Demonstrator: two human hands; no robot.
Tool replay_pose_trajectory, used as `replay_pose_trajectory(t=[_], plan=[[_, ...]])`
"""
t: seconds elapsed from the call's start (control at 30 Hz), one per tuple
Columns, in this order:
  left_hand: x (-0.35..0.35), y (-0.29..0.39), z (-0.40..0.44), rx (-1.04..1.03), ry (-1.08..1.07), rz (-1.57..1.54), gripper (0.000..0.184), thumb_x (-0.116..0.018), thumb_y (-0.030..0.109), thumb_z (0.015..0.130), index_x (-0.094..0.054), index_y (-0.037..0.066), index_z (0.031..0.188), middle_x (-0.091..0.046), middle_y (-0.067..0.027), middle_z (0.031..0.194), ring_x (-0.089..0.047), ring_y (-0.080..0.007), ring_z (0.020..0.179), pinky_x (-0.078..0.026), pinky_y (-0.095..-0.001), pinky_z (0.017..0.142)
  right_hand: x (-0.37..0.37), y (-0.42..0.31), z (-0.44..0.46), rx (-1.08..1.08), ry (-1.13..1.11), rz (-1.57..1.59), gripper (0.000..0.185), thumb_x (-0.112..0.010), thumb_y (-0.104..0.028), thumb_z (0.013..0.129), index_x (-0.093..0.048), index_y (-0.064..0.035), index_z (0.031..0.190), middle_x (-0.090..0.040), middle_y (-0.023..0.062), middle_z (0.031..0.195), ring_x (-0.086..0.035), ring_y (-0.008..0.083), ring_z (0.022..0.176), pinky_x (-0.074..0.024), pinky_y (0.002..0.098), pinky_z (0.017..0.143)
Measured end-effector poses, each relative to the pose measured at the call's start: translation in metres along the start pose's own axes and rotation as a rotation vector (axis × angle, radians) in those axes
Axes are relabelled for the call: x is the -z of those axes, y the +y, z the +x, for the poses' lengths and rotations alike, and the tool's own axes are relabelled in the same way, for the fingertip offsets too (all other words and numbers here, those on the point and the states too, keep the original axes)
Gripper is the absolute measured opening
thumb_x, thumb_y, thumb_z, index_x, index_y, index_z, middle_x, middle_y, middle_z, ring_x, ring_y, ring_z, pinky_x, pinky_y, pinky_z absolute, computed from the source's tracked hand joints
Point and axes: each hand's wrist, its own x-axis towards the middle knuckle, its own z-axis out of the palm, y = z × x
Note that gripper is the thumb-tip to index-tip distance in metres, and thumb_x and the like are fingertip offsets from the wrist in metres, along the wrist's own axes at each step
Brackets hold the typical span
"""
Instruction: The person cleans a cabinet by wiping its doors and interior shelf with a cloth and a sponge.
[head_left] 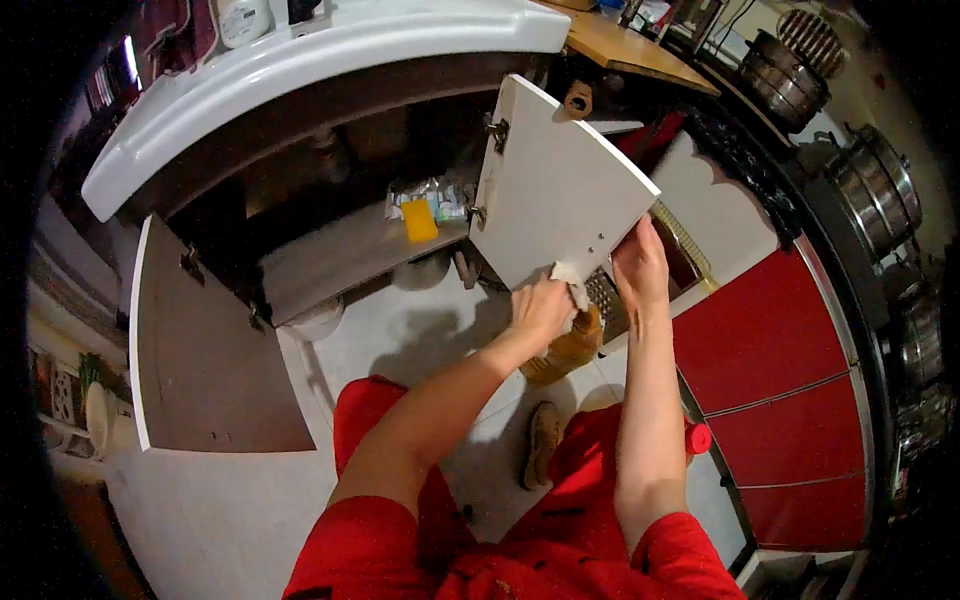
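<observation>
The white cabinet door (565,175) stands swung out on its hinges under the sink. My left hand (543,312) is closed around a crumpled white cloth (568,275), which presses against the lower part of the door's inner face. At the door's free edge, my right hand (641,268) grips the board near its lower right corner; some of its fingers are hidden behind it. Just below my left hand, an orange-brown container (570,352) stands on the floor, partly covered by the hand. A metal grater-like piece (607,298) shows between my two hands.
A second cabinet door (215,350) hangs open at the left. Inside, a yellow sponge (419,221) and plastic packets lie on the shelf (330,262). Above is the white sink (330,70). Red drawer fronts (770,350) and steel pots (875,190) stand at the right.
</observation>
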Motion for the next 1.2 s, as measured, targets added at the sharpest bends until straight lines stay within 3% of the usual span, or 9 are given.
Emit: replay_pose_trajectory(t=[0.37,0.5,0.6,0.73,0.8,0.9,1.0,1.07,1.2], plan=[[-0.008,-0.036,0.007,0.127,-0.065,-0.184,0.018,-0.063,0.011,0.072,-0.06,-0.001,0.085,-0.061,-0.0236,0.091,-0.06,-0.0393,0.089,-0.048,-0.0471,0.075,-0.003,-0.002,-0.002,-0.024,0.028,0.025,0.039,-0.048,-0.031,0.094,-0.051,-0.0006,0.119,-0.054,0.0091,0.122,-0.048,0.0218,0.113,-0.0333,0.038,0.099],[0.049,-0.032,0.055,0.18,0.186,-0.41,0.03,-0.067,0.013,0.068,-0.058,-0.003,0.092,-0.062,-0.0216,0.09,-0.061,-0.0344,0.086,-0.048,-0.0412,0.074,-0.005,-0.002,-0.005,-0.036,0.044,0.015,0.041,-0.049,-0.032,0.093,-0.051,-0.0003,0.119,-0.054,0.0099,0.122,-0.048,0.0223,0.112,-0.0336,0.0379,0.099],[0.103,0.006,0.074,-0.07,0.62,-0.81,0.027,-0.062,0.01,0.075,-0.057,-0.004,0.097,-0.062,-0.0194,0.097,-0.06,-0.0296,0.091,-0.045,-0.0363,0.08,-0.004,-0.002,-0.005,-0.041,0.018,0.036,0.041,-0.049,-0.032,0.093,-0.05,-0.0004,0.12,-0.054,0.0098,0.122,-0.049,0.0221,0.112,-0.0337,0.0376,0.099],[0.08,0.019,0.084,-0.176,0.591,-0.834,0.041,-0.064,0.01,0.078,-0.048,0.001,0.115,-0.054,-0.0173,0.114,-0.053,-0.0254,0.102,-0.04,-0.0356,0.09,-0.004,0.001,-0.002,-0.033,0.033,0.066,0.042,-0.05,-0.031,0.093,-0.049,-0.0006,0.121,-0.054,0.0092,0.122,-0.049,0.0217,0.113,-0.0333,0.038,0.1],[0.029,0.005,0.074,-0.035,0.609,-0.443,0.057,-0.059,0.03,0.083,-0.038,-0.002,0.124,-0.038,-0.0222,0.13,-0.042,-0.0363,0.115,-0.035,-0.0428,0.095,-0.005,0.003,-0.002,-0.034,0.052,0.074,0.042,-0.05,-0.031,0.093,-0.049,-0.0008,0.122,-0.053,0.0088,0.122,-0.048,0.0216,0.113,-0.0331,0.038,0.1],[-0.02,-0.023,0.064,0.155,0.637,-0.488,0.061,-0.056,0.04,0.083,-0.041,-0.004,0.122,-0.044,-0.025,0.124,-0.046,-0.0384,0.109,-0.035,-0.045,0.093,0.001,0.006,-0.003,-0.031,0.06,0.007,0.047,-0.045,-0.036,0.094,-0.044,-0.0052,0.129,-0.046,0.005,0.132,-0.039,0.0208,0.123,-0.0265,0.0391,0.105],[-0.034,-0.05,0.059,0.434,0.504,-0.746,0.063,-0.056,0.043,0.082,-0.043,-0.005,0.122,-0.05,-0.0265,0.116,-0.051,-0.0372,0.105,-0.038,-0.0444,0.09,-0.002,0.005,-0.002,-0.034,0.087,0.079,0.041,-0.048,-0.029,0.094,-0.047,-0.0019,0.124,-0.051,0.0079,0.127,-0.045,0.0213,0.118,-0.0313,0.0381,0.102],[-0.084,-0.099,0.07,0.667,0.485,-0.617,0.049,-0.052,0.038,0.08,-0.062,-0.009,0.083,-0.062,-0.0276,0.083,-0.059,-0.0424,0.081,-0.045,-0.0486,0.074,0.003,0.007,-0.001,-0.037,0.038,0.1,0.042,-0.047,-0.028,0.094,-0.046,-0.0015,0.126,-0.05,0.0082,0.129,-0.045,0.0213,0.119,-0.0302,0.038,0.103],[-0.108,-0.146,0.091,0.909,0.449,-0.972,0.048,-0.048,0.036,0.089,-0.046,-0.001,0.119,-0.045,-0.0195,0.124,-0.048,-0.0349,0.109,-0.041,-0.044,0.089,0.001,0.005,-0.002,-0.012,0.047,0.082,0.043,-0.048,-0.029,0.093,-0.046,-0.0013,0.125,-0.05,0.0083,0.127,-0.046,0.0212,0.117,-0.0312,0.0382,0.102]])
